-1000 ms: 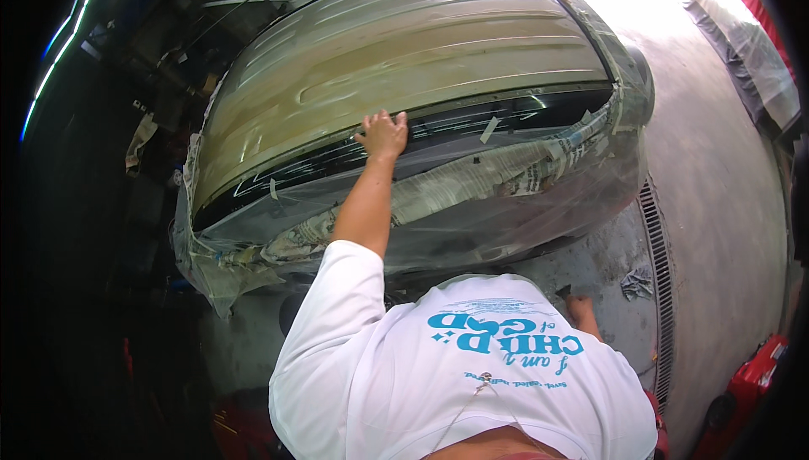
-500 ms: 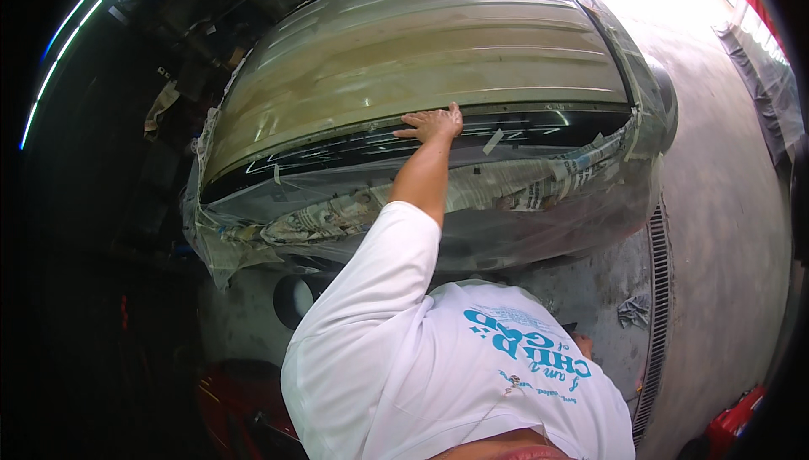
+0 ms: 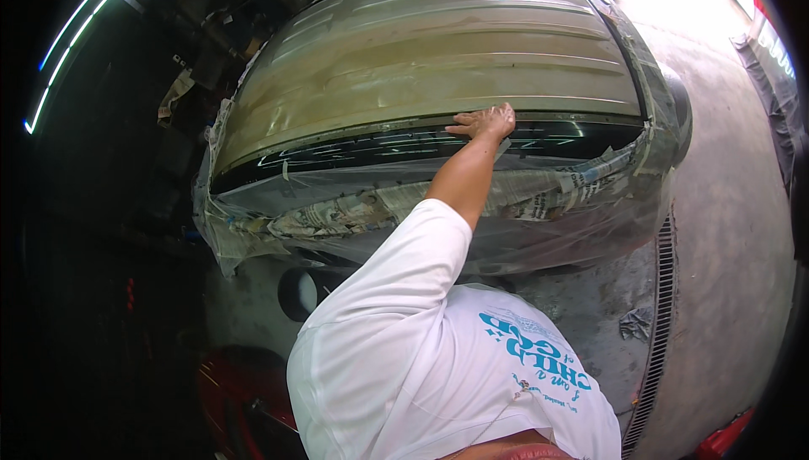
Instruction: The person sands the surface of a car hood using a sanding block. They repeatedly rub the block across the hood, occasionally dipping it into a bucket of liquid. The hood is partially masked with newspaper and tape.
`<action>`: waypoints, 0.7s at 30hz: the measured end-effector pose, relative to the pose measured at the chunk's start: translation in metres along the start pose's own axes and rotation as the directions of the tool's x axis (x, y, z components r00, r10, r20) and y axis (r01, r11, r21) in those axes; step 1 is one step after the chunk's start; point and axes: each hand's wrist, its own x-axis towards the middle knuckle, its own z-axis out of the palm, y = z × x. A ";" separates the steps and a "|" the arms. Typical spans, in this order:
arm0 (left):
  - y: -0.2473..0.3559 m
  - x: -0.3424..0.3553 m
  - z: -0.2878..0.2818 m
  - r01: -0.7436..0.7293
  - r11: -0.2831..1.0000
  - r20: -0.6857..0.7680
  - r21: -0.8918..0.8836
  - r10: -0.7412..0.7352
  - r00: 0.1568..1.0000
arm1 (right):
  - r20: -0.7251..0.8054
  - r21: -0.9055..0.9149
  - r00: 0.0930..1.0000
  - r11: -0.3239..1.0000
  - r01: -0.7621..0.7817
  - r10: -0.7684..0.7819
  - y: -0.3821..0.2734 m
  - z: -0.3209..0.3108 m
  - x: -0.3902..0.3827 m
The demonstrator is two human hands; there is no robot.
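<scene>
Left hand (image 3: 487, 121): now farther right along the near edge of the car roof (image 3: 421, 64) than in both earlier frames; beside the masking-tape tab (image 3: 504, 147) then, partly covering it now. Judged meaning: contact has passed to the roof edge's right half.
Left-hand state: open, palm down, fingers spread mostly toward the roof's left end; nothing seen in its hold. Under the palm: cannot tell.
Left arm: reaching forward and slanting right toward the roof, elbow nearly straight, white sleeve (image 3: 404, 254) at the upper arm.
Right hand: seen right of the torso in the 2 earlier frames; out of sight now, state cannot be told.
Car roof: ribbed, dull tan-grey, ahead of the person, directly under and beyond the left hand.
Dark glass: band (image 3: 362, 144) along the roof's near edge.
Masking: newspaper (image 3: 371, 207) and clear plastic film (image 3: 573, 237), nearer the person than the roof.
Floor drain: slotted grate (image 3: 662, 308), nearer than the roof's right end; 1 crumpled rag (image 3: 634, 323) just beside it.
</scene>
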 end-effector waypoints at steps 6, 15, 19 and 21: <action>0.036 -0.054 0.026 -0.414 0.849 -0.198 -0.328 0.367 0.909 | 0.032 0.254 0.994 0.961 -0.106 0.101 -0.050 -0.002 -0.017; 0.116 -0.225 0.112 -0.828 0.265 -0.011 -0.494 0.951 0.310 | -0.152 0.102 0.985 0.992 -0.070 0.085 0.015 0.009 -0.029; 0.123 -0.306 0.153 -0.891 0.165 0.217 -0.422 0.973 0.078 | -0.138 0.109 0.982 0.988 -0.113 0.128 0.023 0.000 -0.037; 0.117 -0.327 0.186 -0.877 0.108 0.277 -0.469 0.960 -0.029 | -0.126 0.130 0.981 0.983 -0.133 0.149 0.019 0.000 -0.040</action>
